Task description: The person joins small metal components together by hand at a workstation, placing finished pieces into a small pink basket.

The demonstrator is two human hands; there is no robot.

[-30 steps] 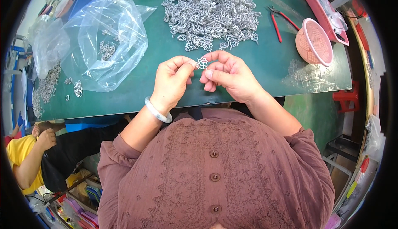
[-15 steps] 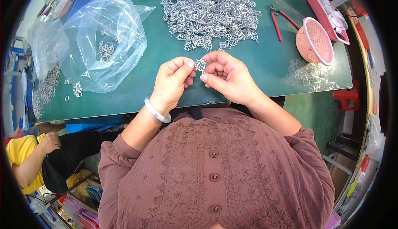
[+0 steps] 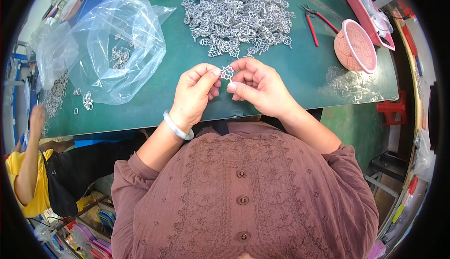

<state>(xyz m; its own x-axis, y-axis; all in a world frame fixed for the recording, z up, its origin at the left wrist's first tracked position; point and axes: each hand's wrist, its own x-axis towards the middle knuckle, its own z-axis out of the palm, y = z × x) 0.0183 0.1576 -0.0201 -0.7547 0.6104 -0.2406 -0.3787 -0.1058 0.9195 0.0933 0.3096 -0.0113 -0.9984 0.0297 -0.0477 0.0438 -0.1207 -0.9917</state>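
A small silver lotus-shaped metal piece (image 3: pixel 227 73) is pinched between the thumb and fingers of my left hand (image 3: pixel 198 85), over the table's near edge. Beside it on the right is my right hand (image 3: pixel 258 84), fingers curved and thumb apart from the index finger. Its index fingertip is at the upper edge of the piece; whether it touches cannot be made out. Beyond both hands lies a big heap of similar silver metal pieces (image 3: pixel 236 13). My left wrist wears a pale bangle (image 3: pixel 177 126).
Red-handled pliers (image 3: pixel 313 27), a pink basket (image 3: pixel 355 48) and a pink tray (image 3: pixel 363 15) lie right on the green table (image 3: pixel 290 83). On the left are a clear plastic bag (image 3: pixel 124 62) and loose metal rings (image 3: pixel 57 95). A co-worker in yellow (image 3: pixel 33 174) sits at lower left.
The metal piece has turned slightly between my fingers, and my hands stay nearly in place. The co-worker's arm has risen to the loose rings at the table's left end.
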